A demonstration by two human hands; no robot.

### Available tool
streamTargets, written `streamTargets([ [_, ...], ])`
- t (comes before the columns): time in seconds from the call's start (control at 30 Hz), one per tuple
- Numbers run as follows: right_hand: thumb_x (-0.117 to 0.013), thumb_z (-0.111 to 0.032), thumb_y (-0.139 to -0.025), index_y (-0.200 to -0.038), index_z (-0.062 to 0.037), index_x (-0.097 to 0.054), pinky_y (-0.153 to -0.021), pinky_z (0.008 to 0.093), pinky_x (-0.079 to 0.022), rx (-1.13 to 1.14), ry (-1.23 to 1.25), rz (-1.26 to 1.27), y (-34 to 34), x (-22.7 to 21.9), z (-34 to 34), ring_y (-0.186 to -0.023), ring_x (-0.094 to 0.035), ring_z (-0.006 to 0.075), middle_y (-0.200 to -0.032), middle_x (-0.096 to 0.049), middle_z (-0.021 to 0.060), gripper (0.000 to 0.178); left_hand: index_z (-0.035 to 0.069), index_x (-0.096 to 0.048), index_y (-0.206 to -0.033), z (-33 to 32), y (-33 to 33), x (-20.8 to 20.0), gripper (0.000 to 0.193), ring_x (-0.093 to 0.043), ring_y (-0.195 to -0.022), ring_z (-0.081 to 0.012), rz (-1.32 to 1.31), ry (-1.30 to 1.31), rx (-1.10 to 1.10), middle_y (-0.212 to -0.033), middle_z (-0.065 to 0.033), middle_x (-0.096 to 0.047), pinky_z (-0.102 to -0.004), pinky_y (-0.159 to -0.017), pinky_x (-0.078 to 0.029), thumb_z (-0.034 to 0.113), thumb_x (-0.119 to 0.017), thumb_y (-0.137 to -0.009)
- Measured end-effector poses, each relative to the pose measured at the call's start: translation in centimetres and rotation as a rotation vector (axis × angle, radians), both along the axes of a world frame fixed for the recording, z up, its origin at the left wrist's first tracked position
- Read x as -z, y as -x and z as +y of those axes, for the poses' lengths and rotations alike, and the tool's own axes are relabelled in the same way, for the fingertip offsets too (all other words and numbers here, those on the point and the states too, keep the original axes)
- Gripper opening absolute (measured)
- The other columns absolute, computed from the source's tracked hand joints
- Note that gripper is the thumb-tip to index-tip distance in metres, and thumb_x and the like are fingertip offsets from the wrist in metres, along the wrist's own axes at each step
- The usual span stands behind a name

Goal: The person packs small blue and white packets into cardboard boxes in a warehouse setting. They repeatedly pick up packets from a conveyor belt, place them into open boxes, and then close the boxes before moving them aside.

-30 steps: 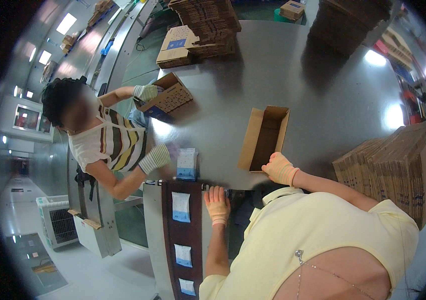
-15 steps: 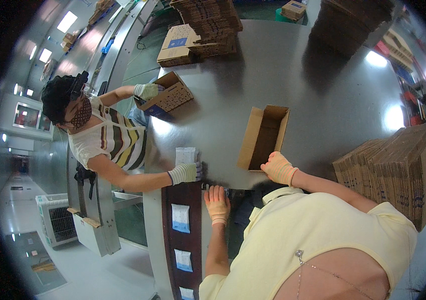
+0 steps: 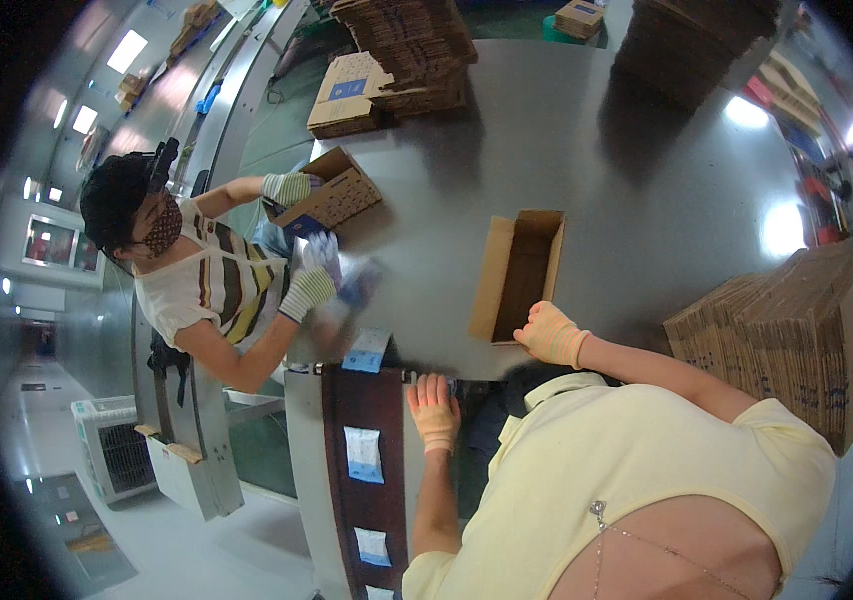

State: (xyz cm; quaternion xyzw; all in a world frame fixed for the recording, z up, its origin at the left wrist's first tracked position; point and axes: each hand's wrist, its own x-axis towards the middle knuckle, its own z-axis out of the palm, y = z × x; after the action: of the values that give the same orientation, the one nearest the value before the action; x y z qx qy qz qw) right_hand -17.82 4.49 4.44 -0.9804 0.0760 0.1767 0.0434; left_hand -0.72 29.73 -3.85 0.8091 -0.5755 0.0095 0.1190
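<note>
An open cardboard box [image 3: 531, 262] stands on the metal table in front of me, its inside bare and one flap folded out to the left. My right hand [image 3: 550, 335], in an orange-and-white glove, is closed on the box's near edge. Gloved alike, my left hand [image 3: 434, 408] lies with fingers stretched out at the table's front edge, beside the dark conveyor belt [image 3: 344, 508], and holds nothing. White-and-blue packets [image 3: 363, 455] ride spaced along the belt. Another packet [image 3: 366, 350] tilts at the belt's end, where it meets the table.
At the left a co-worker's gloved hand [image 3: 308, 290] moves a blurred packet near another cardboard box [image 3: 338, 198]. Flattened cartons [image 3: 776, 335] are stacked at my right. More carton stacks [image 3: 411, 45] stand on the table's far side.
The co-worker's near hand has swung from the belt's end toward their box, with a blurred packet. Packets on the belt have shifted, one reaching the belt's end. My hands stay nearly in place.
</note>
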Motion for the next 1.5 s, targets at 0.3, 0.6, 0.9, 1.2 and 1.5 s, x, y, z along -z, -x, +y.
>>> streamTargets([
  [0.3, -0.057, -0.018, -0.084, -0.090, -0.0143, -0.064, -0.081, 0.0342, -0.039, -0.075, 0.015, 0.035, -0.4, -0.3, -0.5, -0.078, -0.064, 0.0215, -0.072, -0.065, 0.0025, 0.010, 0.007, -0.049, -0.120, 0.2, 0.0, 0.0, 0.058, -0.041, -0.125, -0.0312, 0.008, -0.002, 0.001, -0.126, -0.0112, -0.050, -0.0498, -0.107, -0.026, 0.015, -0.070, -0.067],
  [0.6, -0.057, -0.019, -0.084, -0.093, -0.0161, -0.064, -0.082, 0.0332, -0.039, -0.110, 0.034, 0.043, -0.7, -0.4, -0.7, -0.081, -0.064, 0.0207, -0.073, -0.064, 0.0015, 0.011, 0.007, -0.048, -0.123, 0.1, 0.1, -0.3, 0.059, -0.040, -0.126, -0.0308, 0.011, -0.071, -0.021, -0.128, -0.0107, -0.049, -0.0497, -0.108, -0.025, 0.018, -0.069, -0.070],
  [0.9, -0.059, -0.025, -0.085, -0.092, -0.0155, -0.064, -0.083, 0.0345, -0.040, -0.201, 0.017, 0.034, -1.4, -1.1, -1.0, -0.080, -0.065, 0.0208, -0.074, -0.068, 0.0037, 0.013, 0.008, -0.050, -0.122, -0.1, 1.1, 0.5, 0.056, -0.039, -0.128, -0.0305, 0.070, 0.016, -0.155, -0.130, -0.0102, -0.049, -0.0504, -0.108, -0.024, 0.016, -0.068, -0.070],
  [1.2, -0.061, -0.028, -0.085, -0.088, -0.0148, -0.065, -0.083, 0.0338, -0.041, -0.185, 0.068, 0.049, -1.6, -1.2, -0.8, -0.074, -0.066, 0.0202, -0.069, -0.068, 0.0030, 0.015, 0.004, -0.061, -0.105, 12.5, -2.1, -4.4, 0.036, -0.058, -0.102, -0.0337, 0.076, 0.130, -0.510, -0.106, -0.0153, -0.062, -0.0442, -0.091, -0.046, 0.004, -0.064, -0.069],
  [1.5, -0.058, -0.023, -0.086, -0.085, -0.0149, -0.065, -0.083, 0.0338, -0.041, -0.156, 0.026, -0.029, -1.8, -2.2, 0.1, -0.074, -0.065, 0.0211, -0.068, -0.067, 0.0042, 0.011, 0.012, -0.050, -0.124, 30.4, -5.9, -5.6, 0.074, -0.052, -0.117, -0.0308, 0.305, -0.754, -1.075, -0.118, -0.0095, -0.059, -0.0439, -0.093, -0.046, 0.023, -0.087, -0.060],
])
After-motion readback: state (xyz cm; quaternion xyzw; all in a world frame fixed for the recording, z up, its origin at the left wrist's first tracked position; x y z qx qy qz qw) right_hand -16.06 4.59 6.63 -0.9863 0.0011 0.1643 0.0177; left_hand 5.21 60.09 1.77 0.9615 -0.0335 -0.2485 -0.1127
